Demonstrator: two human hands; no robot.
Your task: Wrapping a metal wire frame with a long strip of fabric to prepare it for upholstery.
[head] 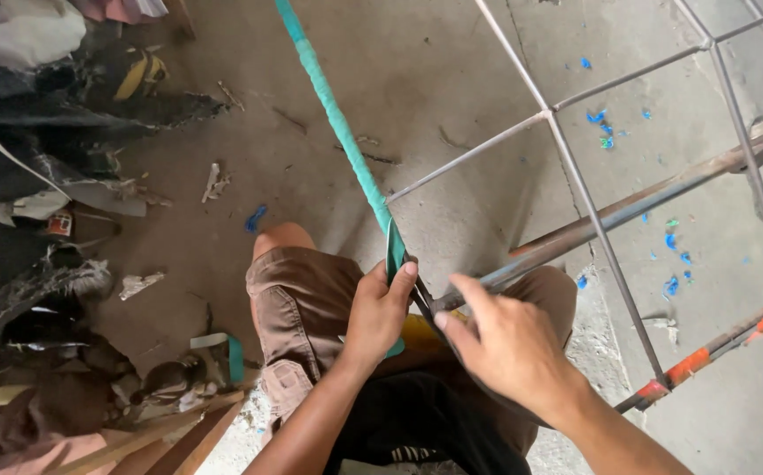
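Junk [38, 132] crowds the far left: torn black sheeting, crumpled paper, a dark bottle [166, 380] and wooden slats, all dull and dusty on the concrete floor [223, 105]. Moving right, the person's knee in brown shorts [298, 308] pokes out, with small blue scraps scattered on the grey, gritty floor beyond it.

Next comes the teal tape [333, 114], wound in tight spirals round a thin rod that runs up and away from the lap to the top edge. The wrapped stretch looks smooth and slightly glossy. I'd judge the tape itself light, soft and stretchy, easy to crease or let slip, so it wants pinching close to where it meets the rod, kept taut. The rod under it looks stiff and springy rather than heavy.

The left hand [380, 310] is closed on the loose end of the tape, thumb and fingers clamped just where the wrapping stops, above the lap. The right hand [503, 343] sits just beside it, fingers half curled, forefinger and thumb reaching to the joint where the rods meet; whether it truly grips anything I cannot tell.

Further right spreads the frame [575, 189]: bare, thin steel rods welded into a grid, hard and grey, crossing a thicker rusty pipe [663, 192]. At the lower right one bar [707, 352] carries patchy orange paint.
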